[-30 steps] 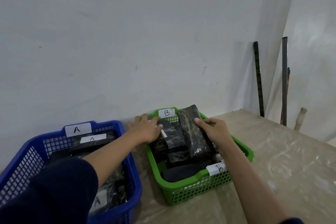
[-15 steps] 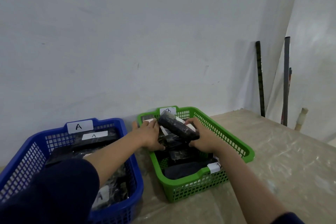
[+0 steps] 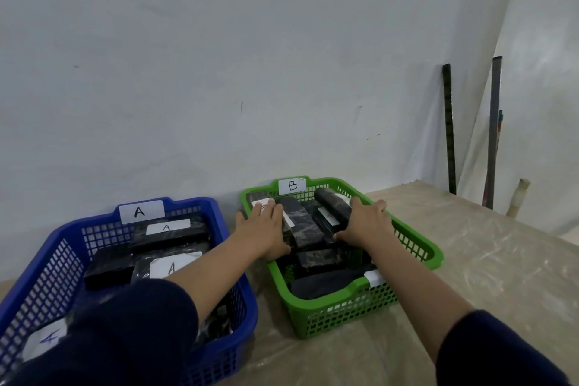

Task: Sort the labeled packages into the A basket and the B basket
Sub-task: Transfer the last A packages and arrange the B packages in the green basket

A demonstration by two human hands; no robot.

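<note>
pkgs [image 3: 302,227] lying packed in B basket [image 3: 416,236], more in A basket [image 3: 219,222] | L hand [image 3: 266,229] pressing flat on pkgs, fingers straight, gripping nothing | R hand [image 3: 366,222] resting on pkgs by rolled pkg [image 3: 332,204], fingers loose, nothing pinched | risk: rolled pkg sitting high by rim, could be rolling out | room: table [image 3: 470,260] lying open to R; wall close behind.

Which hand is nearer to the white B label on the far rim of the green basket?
Left. The left hand lies just below and left of the B label, fingers flat on packages. The right hand is farther, by the right rim of the green basket.
</note>
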